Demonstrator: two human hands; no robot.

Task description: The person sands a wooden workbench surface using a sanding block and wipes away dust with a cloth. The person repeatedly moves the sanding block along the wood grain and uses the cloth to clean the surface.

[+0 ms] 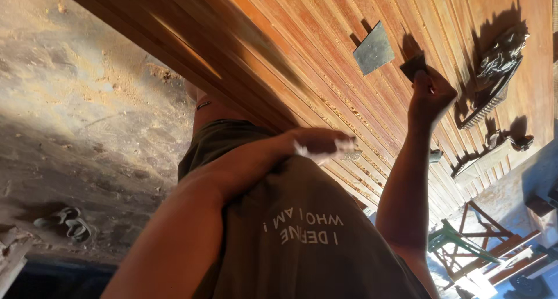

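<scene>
A large ribbed reddish wooden panel (325,49) runs across the view. My right hand (431,94) is raised over it and closed around a small dark flat block (411,65). My left hand (321,143) is blurred and reaches across my dark olive shirt (290,229) to the panel's edge. Its fingers are smeared with white paste. A small grey piece (351,155) sits at the fingertips; whether it is held is unclear. A square grey metal blade (374,47) lies on the panel just left of my right hand.
A dark crumpled rag on a flat toothed tool (495,72) and another tool (494,150) lie on the panel's right part. Sandals (65,222) rest on the dirt ground (87,101) at the left. A green metal frame (453,239) and red wooden frames (500,258) stand at the lower right.
</scene>
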